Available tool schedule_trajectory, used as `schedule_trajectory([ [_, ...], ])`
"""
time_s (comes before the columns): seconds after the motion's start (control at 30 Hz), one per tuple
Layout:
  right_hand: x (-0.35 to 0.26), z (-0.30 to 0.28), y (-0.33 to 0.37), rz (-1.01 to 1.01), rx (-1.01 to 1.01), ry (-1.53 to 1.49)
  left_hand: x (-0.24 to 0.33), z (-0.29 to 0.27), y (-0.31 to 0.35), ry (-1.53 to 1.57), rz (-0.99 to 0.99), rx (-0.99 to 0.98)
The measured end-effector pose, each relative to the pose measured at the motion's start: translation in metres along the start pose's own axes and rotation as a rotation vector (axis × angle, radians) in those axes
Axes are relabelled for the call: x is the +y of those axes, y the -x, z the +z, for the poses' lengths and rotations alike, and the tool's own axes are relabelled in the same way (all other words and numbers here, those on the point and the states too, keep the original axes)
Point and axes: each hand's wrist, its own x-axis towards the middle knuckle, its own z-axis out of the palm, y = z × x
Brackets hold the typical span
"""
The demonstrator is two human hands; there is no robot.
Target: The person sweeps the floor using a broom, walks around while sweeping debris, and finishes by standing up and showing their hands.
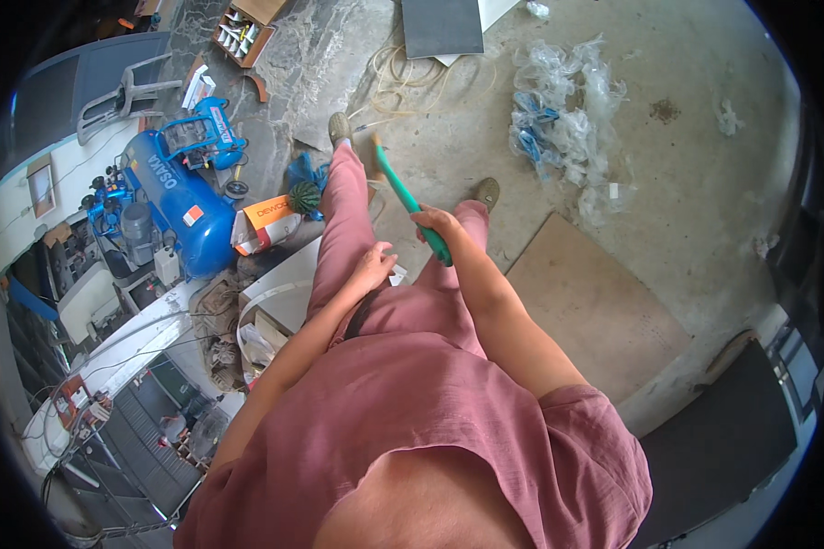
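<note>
My right hand point(438, 222) is closed around a long, slightly curved green handle point(399, 186) in front of my right thigh. Its thick end points back toward me, and its thin far end reaches a tan tip near my left foot; the kind of tool is unclear. Over my left thigh, near the waist, hovers or rests my left hand point(373, 268), its fingers loosely bent and apart, with nothing visible in them. A small white item point(396, 274) shows beside it.
Blue air compressors point(178, 197), an orange-and-white box point(267, 222) and a cactus-like plant point(304, 198) stand at left. Crumpled clear plastic point(572, 128) and a brown board point(595, 306) lie on the right floor. A pale hose point(398, 87) coils ahead near a dark panel point(442, 27).
</note>
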Motion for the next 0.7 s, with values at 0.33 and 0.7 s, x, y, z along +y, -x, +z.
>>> schedule_trajectory([
  [0.33, 0.043, -0.101, 0.145, 0.024, 0.267, -0.288, 0.016, 0.005, -0.009, -0.108, 0.088, -0.055],
  [0.7, 0.025, -0.067, 0.273, 0.03, 0.567, 0.073, 0.013, 0.02, -0.039, 0.473, -0.053, -0.256],
])
